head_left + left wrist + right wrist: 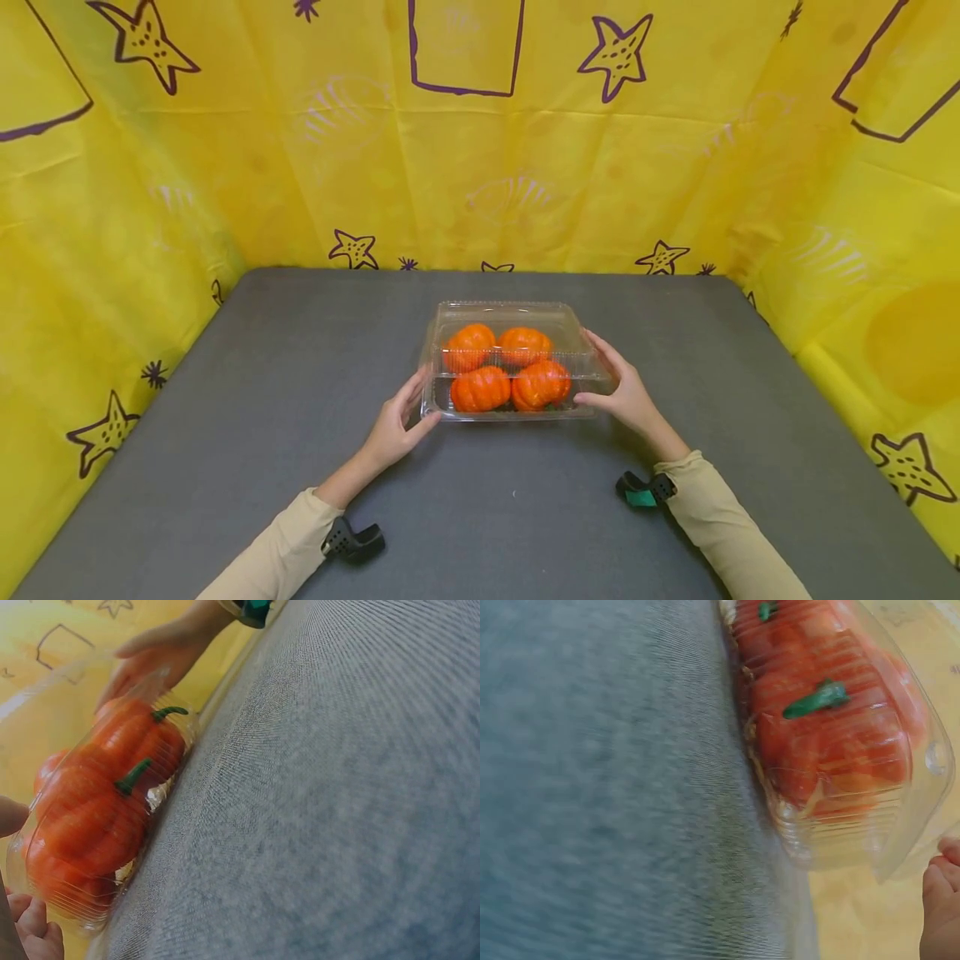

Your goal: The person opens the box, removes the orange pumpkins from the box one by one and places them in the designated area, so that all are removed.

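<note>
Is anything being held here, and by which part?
Perhaps the clear container, by its sides: the left grip is at its left side, the right grip at its right. Whether either holds it firmly cannot be told.

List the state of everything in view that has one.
Box: upright, loaded; can't tell whether fully shut
Pumpkins: whole, inside the box in two rows
Left hand: thumb apart from fingers
Right hand: thumb apart from fingers
Wrist straps: worn
Curtain: hung, creased
</note>
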